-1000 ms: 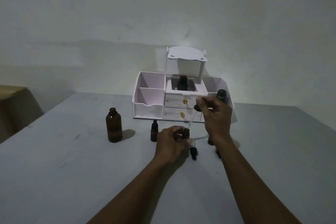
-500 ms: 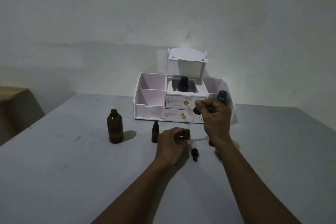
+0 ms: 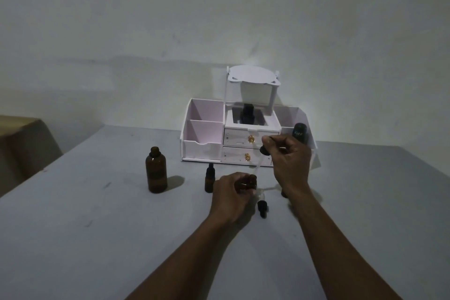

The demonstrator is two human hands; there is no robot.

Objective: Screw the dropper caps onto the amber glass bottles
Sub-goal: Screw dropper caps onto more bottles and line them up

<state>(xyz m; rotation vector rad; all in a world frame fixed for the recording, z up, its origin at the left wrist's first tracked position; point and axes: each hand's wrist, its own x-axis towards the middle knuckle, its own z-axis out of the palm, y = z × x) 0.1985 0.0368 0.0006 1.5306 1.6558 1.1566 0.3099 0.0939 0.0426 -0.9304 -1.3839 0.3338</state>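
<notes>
Grey desk, white organizer at the far edge. Left hand is wrapped around a small amber bottle; right hand pinches the dropper cap above it. Glass is slick and breakable, so hold the body and twist by the collar.

- Your left hand wraps a small amber bottle standing on the grey table.
- Your right hand pinches a dropper cap, its glass pipette angled down toward the bottle's mouth.
</notes>
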